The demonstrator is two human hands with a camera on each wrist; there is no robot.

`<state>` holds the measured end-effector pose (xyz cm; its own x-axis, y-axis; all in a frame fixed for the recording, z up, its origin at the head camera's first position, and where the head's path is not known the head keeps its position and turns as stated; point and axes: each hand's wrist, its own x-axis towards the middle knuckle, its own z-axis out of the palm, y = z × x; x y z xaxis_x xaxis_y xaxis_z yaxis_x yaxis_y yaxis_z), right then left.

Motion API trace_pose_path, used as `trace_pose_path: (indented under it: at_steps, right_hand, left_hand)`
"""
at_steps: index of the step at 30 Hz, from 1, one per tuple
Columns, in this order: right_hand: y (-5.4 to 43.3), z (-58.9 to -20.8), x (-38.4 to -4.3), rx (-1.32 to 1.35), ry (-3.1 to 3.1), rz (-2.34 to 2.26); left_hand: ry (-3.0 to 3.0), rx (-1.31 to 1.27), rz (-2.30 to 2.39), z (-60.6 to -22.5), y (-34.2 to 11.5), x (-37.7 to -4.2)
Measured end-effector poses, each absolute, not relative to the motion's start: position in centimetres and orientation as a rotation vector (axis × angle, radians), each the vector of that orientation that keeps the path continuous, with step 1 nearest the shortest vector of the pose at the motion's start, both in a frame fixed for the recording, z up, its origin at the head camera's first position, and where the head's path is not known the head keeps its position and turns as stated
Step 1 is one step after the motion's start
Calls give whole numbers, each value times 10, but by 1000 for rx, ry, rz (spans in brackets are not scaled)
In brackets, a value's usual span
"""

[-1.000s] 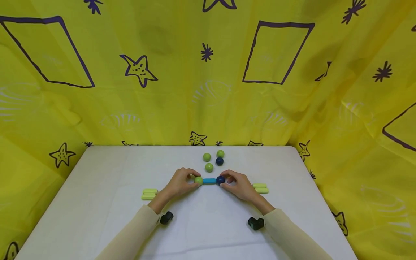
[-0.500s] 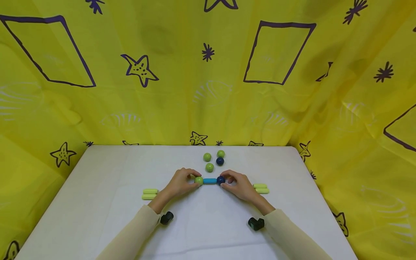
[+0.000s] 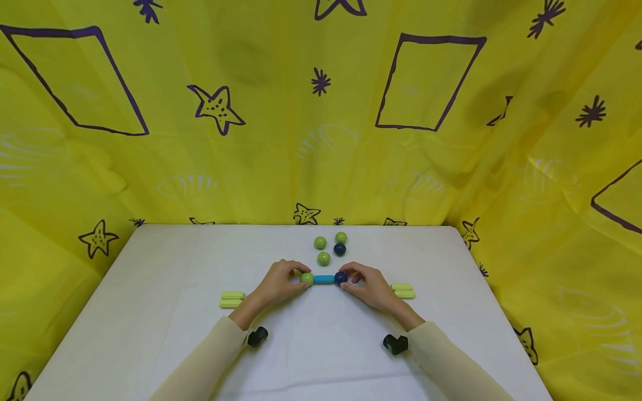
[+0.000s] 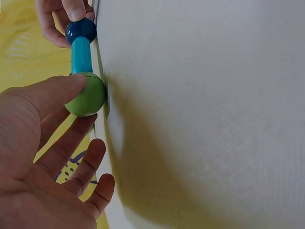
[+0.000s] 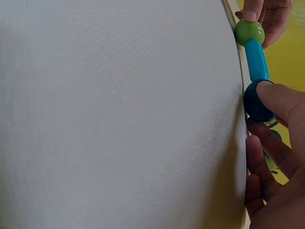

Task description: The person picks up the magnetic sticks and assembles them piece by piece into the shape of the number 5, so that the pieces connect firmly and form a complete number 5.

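My left hand [image 3: 279, 281] pinches a green ball [image 3: 307, 279] between thumb and fingers. Opposite it, my right hand [image 3: 369, 285] pinches a dark blue ball [image 3: 340, 278] the same way. A light blue rod [image 3: 324, 279] spans the two balls, touching each at one end, and the row lies straight across the table. Thumb and fingertips press the green ball [image 4: 88, 98] in the left wrist view. From the right wrist, the dark blue ball [image 5: 258, 102] shows under my thumb, with the rod [image 5: 257, 61] running away from it.
Behind the hands lie three loose green balls [image 3: 323, 258] and one dark blue ball [image 3: 340, 249]. Pale green rods [image 3: 232, 299] lie beside the left wrist, and more pale green rods [image 3: 403, 291] beside the right. A yellow patterned curtain [image 3: 281, 167] borders the white table [image 3: 321, 345].
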<state>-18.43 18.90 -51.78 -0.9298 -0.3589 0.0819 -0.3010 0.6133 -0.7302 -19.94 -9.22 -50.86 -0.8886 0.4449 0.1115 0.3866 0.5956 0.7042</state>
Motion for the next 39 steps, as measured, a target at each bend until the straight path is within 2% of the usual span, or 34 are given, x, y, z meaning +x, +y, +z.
trace_pose_path:
  at_steps: [6,29,36,39]
  right_hand:
    - [187,-515,-186,-568,2749,-1227]
    - [177,-513,-195,-574,2769,-1199]
    - [179,-514,-196,-630,2757,-1210]
    - [179,-513,-196,-635,2756,-1209]
  left_hand:
    - [2727,667,1196,-507,-93,-200]
    - [2749,743,1199,-506,-102,-207]
    - [2716,856,1172,-498,-122,-205]
    - [2717,828,1132,-494,-135,-204]
